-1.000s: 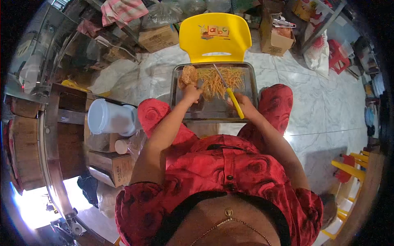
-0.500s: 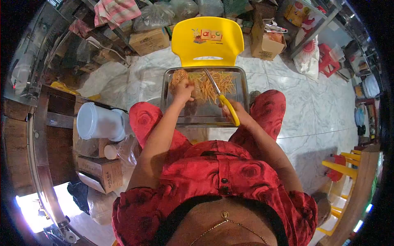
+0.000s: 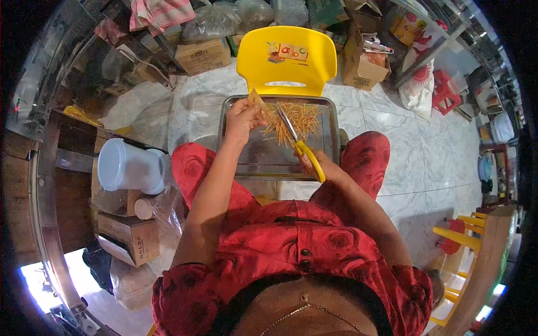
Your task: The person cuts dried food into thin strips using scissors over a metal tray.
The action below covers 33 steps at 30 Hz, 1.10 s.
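My left hand [image 3: 241, 119] is closed on a thin, flat, brownish piece [image 3: 256, 102] above the left side of a metal tray [image 3: 260, 163]. The kind of piece is not clear. In my right hand [image 3: 328, 169] is a pair of scissors [image 3: 309, 155] with yellow handles, its metal blades pointing up and left, close to the piece. Beneath the blades, a loose heap of thin orange-brown strips [image 3: 302, 119] lies on the tray. My fingers partly cover the piece's lower end.
The tray rests in front of a yellow chair back [image 3: 286, 59], between my knees. On the left stand a white bucket [image 3: 124, 165] and a cardboard box [image 3: 130, 236]. More boxes, such as an open carton [image 3: 361, 71], line the far side of the marble-look floor [image 3: 414, 148].
My left hand has come up from the brownish stuff at the tray's left and now holds a flat piece upright. The scissors stay in my right hand; the whole view has shifted slightly.
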Available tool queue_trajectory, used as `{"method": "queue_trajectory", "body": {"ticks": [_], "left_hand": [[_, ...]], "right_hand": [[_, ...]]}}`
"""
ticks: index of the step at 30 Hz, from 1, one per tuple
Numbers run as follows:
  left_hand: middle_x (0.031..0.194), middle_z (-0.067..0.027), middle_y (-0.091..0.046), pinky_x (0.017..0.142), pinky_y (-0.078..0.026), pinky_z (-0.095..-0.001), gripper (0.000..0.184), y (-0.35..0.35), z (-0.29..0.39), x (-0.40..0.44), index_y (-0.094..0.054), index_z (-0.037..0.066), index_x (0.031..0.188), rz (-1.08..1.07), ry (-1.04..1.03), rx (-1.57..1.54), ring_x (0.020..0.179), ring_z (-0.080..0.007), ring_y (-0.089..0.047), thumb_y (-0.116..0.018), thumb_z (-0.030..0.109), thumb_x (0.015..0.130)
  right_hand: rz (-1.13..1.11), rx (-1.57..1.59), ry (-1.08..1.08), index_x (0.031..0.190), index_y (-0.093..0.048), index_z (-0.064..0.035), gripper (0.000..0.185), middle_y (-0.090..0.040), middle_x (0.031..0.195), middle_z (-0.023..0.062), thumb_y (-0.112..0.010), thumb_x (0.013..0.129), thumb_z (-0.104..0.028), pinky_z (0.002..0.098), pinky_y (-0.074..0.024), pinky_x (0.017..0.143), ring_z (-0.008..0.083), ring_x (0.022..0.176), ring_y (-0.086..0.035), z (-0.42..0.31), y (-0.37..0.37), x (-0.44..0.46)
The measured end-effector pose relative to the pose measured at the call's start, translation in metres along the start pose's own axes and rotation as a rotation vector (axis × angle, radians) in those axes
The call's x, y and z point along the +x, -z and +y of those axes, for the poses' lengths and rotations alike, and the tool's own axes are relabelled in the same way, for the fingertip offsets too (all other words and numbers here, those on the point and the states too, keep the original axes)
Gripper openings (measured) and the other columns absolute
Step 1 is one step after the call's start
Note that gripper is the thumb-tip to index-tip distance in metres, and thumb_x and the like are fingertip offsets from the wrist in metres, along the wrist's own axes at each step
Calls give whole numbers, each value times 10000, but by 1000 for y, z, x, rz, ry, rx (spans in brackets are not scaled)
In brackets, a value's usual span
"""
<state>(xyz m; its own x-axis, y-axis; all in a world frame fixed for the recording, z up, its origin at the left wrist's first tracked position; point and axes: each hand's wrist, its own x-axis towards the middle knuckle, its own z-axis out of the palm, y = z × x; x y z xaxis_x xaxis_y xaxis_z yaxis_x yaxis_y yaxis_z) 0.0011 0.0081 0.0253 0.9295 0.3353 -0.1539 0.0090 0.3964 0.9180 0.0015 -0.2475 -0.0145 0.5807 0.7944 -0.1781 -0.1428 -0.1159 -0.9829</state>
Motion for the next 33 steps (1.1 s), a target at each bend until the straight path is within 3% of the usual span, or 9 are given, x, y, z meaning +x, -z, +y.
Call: {"method": "queue_trajectory", "body": {"ticks": [12,14,17,21,23,26,30,32,33], "left_hand": [[827,-89,-574,421,-517,-257,125,-12,3,-4,-511,-11,916,72,-66,-23,600,-153,-590,-542,67,824],[823,-99,-576,400,-508,-246,132,-15,3,-5,-505,-27,915,122,-111,66,554,-155,-585,-543,54,819],[816,-106,-574,388,-505,-245,145,-19,8,-8,-497,-38,919,148,-123,159,508,-152,-572,-548,42,809],[804,-108,-570,378,-504,-249,159,-18,-6,-2,-489,-45,920,191,-157,136,499,-148,-570,-551,40,801],[872,-94,-571,445,-523,-258,191,-18,-7,-4,-505,-21,992,162,-122,217,629,-155,-591,-538,75,831],[779,-98,-555,355,-495,-247,156,-21,-9,-3,-478,-40,912,146,-150,117,501,-146,-571,-547,38,796],[777,-91,-544,361,-498,-247,136,-16,-11,-1,-477,-35,901,118,-115,122,494,-146,-566,-535,39,802],[867,-76,-570,426,-530,-266,195,-15,-13,0,-509,-10,1010,129,-56,170,656,-150,-593,-517,48,825],[867,-76,-570,426,-530,-266,195,-15,-13,1,-509,-10,1010,129,-58,168,656,-150,-593,-517,48,825]], "right_hand": [[-28,-69,-51,1070,-484,-35,337,-467,720,-7,-489,890,-320,266,-393,573,93,624,-431,-6,-11,4],[-19,-111,8,1109,-459,-23,508,-434,685,-33,-481,853,-461,206,-356,508,64,548,-402,-4,-14,5],[-36,-167,-25,1043,-491,-36,364,-495,729,9,-482,887,-365,257,-404,597,95,658,-459,-6,-10,5],[-43,-116,-61,1049,-491,-31,388,-503,726,20,-479,885,-382,256,-405,600,97,663,-463,-8,-11,4],[-10,-102,-183,1041,-495,-33,380,-502,724,24,-486,883,-378,255,-399,597,92,661,-456,-11,-12,4],[24,-113,-167,1021,-506,-22,376,-510,707,50,-510,874,-368,278,-407,603,112,665,-472,-12,-13,4],[65,-231,-8,982,-523,-3,367,-516,690,81,-540,861,-349,311,-417,617,141,675,-493,-11,-12,6],[64,-255,-30,935,-545,18,369,-529,692,106,-560,849,-341,332,-419,631,161,683,-503,-13,-10,6],[63,-257,-29,935,-545,18,369,-529,692,106,-560,849,-341,332,-419,631,161,683,-503,-15,-11,5]]}}
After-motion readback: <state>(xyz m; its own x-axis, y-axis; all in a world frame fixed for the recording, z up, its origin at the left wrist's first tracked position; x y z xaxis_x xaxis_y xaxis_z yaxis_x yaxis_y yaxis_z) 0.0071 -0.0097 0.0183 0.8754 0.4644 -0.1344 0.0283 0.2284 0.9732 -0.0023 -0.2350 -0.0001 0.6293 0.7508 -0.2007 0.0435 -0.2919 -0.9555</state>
